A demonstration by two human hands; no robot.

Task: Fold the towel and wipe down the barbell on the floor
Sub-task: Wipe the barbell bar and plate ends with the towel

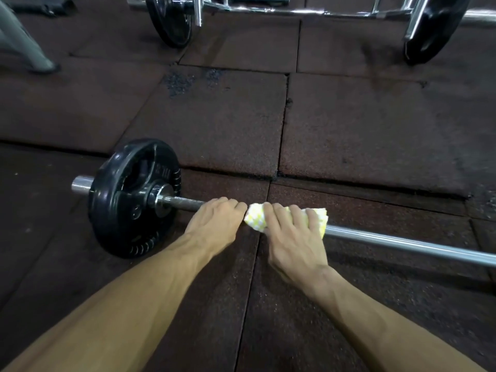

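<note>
Head view: our left hand (214, 221) grips the bare bar (402, 244) beside the plate (128, 197), likely steadying it. Our right hand (292, 232) wraps the folded towel (255, 217) around the bar, ready to wipe.

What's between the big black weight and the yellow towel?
In the head view, the left hand grips the bar between the weight plate and the towel.

Barbell (402, 244): on the floor mats (214, 124) before me.
Towel (320, 216): on its shaft, under my right hand (291, 234).
My left hand (214, 221): just left, beside the plate (128, 197).
</note>
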